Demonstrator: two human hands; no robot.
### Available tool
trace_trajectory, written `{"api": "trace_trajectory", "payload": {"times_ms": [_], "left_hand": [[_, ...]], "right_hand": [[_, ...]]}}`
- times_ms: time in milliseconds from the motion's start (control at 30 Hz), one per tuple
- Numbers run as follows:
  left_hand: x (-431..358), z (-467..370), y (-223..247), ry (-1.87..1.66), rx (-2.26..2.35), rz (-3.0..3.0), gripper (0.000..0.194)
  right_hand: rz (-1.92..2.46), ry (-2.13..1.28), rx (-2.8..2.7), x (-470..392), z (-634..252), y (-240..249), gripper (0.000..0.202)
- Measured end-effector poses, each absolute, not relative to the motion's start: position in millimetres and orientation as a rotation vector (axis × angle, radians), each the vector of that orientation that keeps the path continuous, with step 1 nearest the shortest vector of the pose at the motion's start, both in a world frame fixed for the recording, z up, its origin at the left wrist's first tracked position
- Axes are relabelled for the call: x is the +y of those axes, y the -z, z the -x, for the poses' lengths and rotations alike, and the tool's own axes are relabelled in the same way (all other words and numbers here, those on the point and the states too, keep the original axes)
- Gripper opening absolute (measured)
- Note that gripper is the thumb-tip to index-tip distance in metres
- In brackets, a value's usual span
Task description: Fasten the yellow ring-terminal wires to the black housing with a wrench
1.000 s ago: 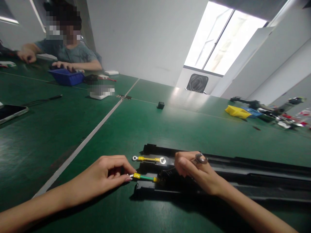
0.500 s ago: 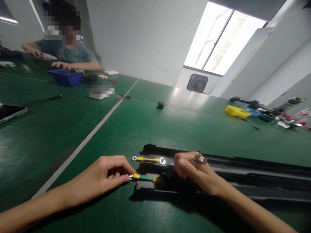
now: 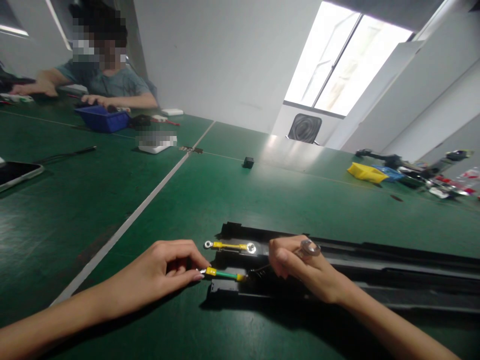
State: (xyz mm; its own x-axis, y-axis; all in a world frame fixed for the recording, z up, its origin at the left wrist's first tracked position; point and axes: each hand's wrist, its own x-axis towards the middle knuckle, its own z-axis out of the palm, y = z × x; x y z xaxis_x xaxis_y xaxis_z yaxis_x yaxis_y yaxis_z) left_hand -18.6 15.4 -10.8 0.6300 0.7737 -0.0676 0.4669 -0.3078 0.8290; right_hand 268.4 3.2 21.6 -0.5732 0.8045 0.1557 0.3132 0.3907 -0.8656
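Observation:
My left hand (image 3: 174, 265) pinches the ring-terminal end of a short grounding wire (image 3: 227, 275), green with yellow sleeves at its ends. The wire's far end sits at the dark metal rail (image 3: 225, 286), where shadow hides the fastening. My right hand (image 3: 296, 265) is closed around a wrench (image 3: 310, 246), whose shiny ring-like end shows above the knuckles. Its other end points toward the wire but is too dark to make out clearly. A second short wire (image 3: 229, 246), yellow with a ring terminal at each end, lies along the neighbouring rail (image 3: 240, 229).
The long black rails run off to the right over the green table (image 3: 180, 210). A small black block (image 3: 248, 162) stands farther back. Across the table a person (image 3: 116, 82) sits by a blue bin (image 3: 103, 119). Yellow packaging (image 3: 366, 172) lies at right, a phone (image 3: 18, 175) at left.
My hands, the wire and the rails look almost unmoved. Across the table, the other person's arm has reached farther out to the left, away from the blue bin.

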Motion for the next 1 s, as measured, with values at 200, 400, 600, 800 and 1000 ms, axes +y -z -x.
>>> {"api": "trace_trajectory", "payload": {"times_ms": [200,400,600,800,1000], "left_hand": [[15.5,18.6,11.1,-0.438,0.979,-1.962,0.014],[15.6,18.5,12.6,-0.442,0.979,-1.972,0.014],[15.4,18.1,11.7,-0.445,0.979,-1.967,0.014],[16.0,18.0,11.8,-0.444,0.983,-1.968,0.015],[15.9,19.2,14.0,-0.461,0.962,-1.965,0.015]], "right_hand": [[0.968,-1.073,-2.076,4.0,-267.9,-21.7,0.051],[0.977,-1.072,-2.078,3.7,-268.0,-21.2,0.051],[0.981,-1.089,-2.090,3.4,-267.4,-22.6,0.052],[0.980,-1.094,-2.078,3.7,-268.1,-21.4,0.051],[0.939,-1.069,-2.052,3.7,-269.2,-20.7,0.052]]}}
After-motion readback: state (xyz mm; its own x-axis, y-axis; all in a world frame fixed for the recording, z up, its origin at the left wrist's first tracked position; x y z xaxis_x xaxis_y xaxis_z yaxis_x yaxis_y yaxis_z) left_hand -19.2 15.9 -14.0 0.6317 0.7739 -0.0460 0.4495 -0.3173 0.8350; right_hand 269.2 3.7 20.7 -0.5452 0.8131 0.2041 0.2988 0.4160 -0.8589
